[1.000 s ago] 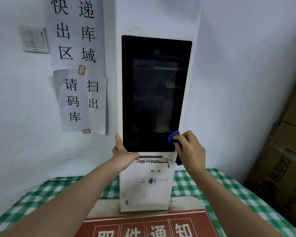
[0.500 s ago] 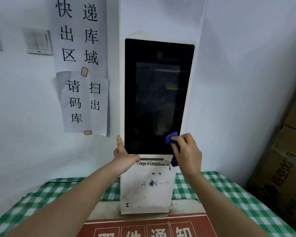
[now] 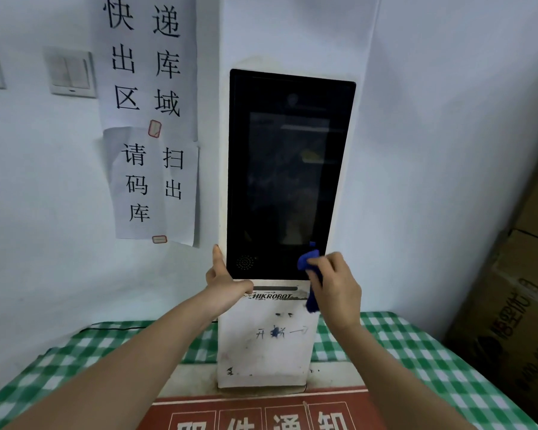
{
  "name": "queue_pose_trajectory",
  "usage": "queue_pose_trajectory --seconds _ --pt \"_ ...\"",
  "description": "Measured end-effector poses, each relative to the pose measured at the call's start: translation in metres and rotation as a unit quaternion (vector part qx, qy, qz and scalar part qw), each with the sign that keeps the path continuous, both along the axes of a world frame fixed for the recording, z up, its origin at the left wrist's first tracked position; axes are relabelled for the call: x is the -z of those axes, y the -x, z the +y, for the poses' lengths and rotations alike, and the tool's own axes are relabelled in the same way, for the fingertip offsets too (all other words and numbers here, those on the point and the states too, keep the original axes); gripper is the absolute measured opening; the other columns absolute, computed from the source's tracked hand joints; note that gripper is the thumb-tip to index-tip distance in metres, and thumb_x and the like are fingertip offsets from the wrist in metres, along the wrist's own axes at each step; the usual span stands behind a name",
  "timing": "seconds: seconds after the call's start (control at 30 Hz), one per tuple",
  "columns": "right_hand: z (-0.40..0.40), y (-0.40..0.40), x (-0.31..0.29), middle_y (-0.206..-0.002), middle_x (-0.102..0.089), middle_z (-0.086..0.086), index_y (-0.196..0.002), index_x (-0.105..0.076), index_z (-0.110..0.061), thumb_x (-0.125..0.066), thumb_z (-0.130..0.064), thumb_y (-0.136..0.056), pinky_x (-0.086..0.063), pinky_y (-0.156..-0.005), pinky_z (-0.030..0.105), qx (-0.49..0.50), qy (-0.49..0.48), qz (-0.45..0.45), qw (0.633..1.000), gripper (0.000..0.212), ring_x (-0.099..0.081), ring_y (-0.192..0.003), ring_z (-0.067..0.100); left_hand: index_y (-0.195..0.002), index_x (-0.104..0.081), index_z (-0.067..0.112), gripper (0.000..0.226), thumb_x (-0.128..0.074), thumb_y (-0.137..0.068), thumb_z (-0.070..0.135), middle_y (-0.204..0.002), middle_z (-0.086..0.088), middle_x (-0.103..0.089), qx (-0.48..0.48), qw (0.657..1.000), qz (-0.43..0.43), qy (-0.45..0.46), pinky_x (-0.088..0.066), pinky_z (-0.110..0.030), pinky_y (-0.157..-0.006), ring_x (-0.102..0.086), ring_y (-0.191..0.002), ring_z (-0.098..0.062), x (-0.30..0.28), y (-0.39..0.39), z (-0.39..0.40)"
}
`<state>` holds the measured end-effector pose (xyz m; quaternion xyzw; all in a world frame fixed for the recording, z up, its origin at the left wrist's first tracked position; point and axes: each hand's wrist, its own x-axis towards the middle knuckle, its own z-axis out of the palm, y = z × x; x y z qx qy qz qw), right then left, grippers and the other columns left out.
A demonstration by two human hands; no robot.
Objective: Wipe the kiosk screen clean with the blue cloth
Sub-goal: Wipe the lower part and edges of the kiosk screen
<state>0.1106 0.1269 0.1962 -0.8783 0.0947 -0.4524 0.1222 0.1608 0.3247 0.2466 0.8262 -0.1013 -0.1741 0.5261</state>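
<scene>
A tall white kiosk [image 3: 263, 346] stands on the table with a dark, switched-off screen [image 3: 288, 175] in its upper half. My right hand [image 3: 336, 287] grips a bunched blue cloth [image 3: 308, 263] and presses it on the screen's lower right corner; a tail of the cloth hangs down beside my palm. At the kiosk's lower left screen corner my left hand [image 3: 222, 279] holds the casing, index finger straight up along the left edge and thumb lying under the screen by the slot.
A green checked tablecloth [image 3: 416, 352] covers the table. A red sign [image 3: 261, 414] lies in front of the kiosk base. Paper notices [image 3: 149, 119] and light switches [image 3: 70, 72] are on the left wall. Cardboard boxes [image 3: 516, 305] stand at the right.
My right hand with the cloth has stayed at the screen's lower right corner, shifting only slightly. The left hand keeps its hold; the view has drifted a little.
</scene>
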Motion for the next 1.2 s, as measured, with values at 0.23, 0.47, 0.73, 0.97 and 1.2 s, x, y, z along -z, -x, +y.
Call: queue_pose_trajectory --seconds 0.23,0.47,0.73,0.97,1.2 --pt "0.005 -0.003 0.011 -0.092 -0.054 -0.002 -0.1 -0.063 -0.018 -0.066 -0.012 -0.086 -0.046 -0.043 0.032 -0.002 0.002 0.007 1.0 0.015 -0.056 -0.071 0.013 -0.147 0.023 0.035 0.102 -0.056 -0.086 0.012 -0.157 -0.004 -0.002 -0.002 1.0 -0.002 0.0 -0.03 -0.035 -0.106 -0.027 -0.14 -0.026 0.004 -0.003 0.0" --pt "0.004 0.0 0.011 -0.09 -0.053 -0.006 -0.098 -0.065 -0.022 -0.066 -0.014 -0.086 -0.043 -0.043 0.027 -0.013 0.016 0.032 0.999 0.014 -0.055 -0.075 0.011 -0.148 0.022 0.034 0.103 -0.056 -0.085 0.011 -0.156 -0.006 -0.006 -0.005 1.0 0.0 -0.003 -0.031 -0.029 -0.094 -0.029 -0.138 -0.026 0.004 -0.004 0.0" --pt "0.012 -0.01 0.01 -0.089 -0.055 -0.001 -0.098 -0.065 -0.016 -0.067 -0.013 -0.086 -0.047 -0.042 0.035 0.004 0.008 -0.005 1.0 0.013 -0.056 -0.073 0.016 -0.148 0.021 0.035 0.102 -0.056 -0.086 0.011 -0.157 -0.005 -0.005 -0.005 1.0 -0.004 -0.001 -0.028 -0.027 -0.087 -0.03 -0.137 -0.025 0.006 -0.006 0.001" --pt "0.011 -0.003 0.022 -0.086 -0.055 -0.002 -0.094 -0.067 -0.019 -0.072 -0.013 -0.081 -0.043 -0.037 0.031 -0.004 0.043 0.042 0.998 0.015 -0.058 -0.071 0.016 -0.148 0.021 0.035 0.103 -0.056 -0.085 0.011 -0.156 -0.006 -0.007 -0.005 1.0 0.004 -0.008 -0.028 -0.028 -0.089 -0.029 -0.137 -0.026 0.007 -0.006 0.001" --pt "0.022 -0.016 -0.015 -0.091 -0.053 -0.005 -0.097 -0.065 -0.022 -0.064 -0.018 -0.089 -0.046 -0.046 0.031 0.001 -0.014 -0.028 0.999 0.009 -0.053 -0.074 0.01 -0.148 0.022 0.036 0.102 -0.056 -0.086 0.011 -0.156 -0.006 -0.008 -0.003 1.0 0.006 -0.005 -0.028 -0.028 -0.088 -0.031 -0.136 -0.026 0.005 -0.005 0.002"
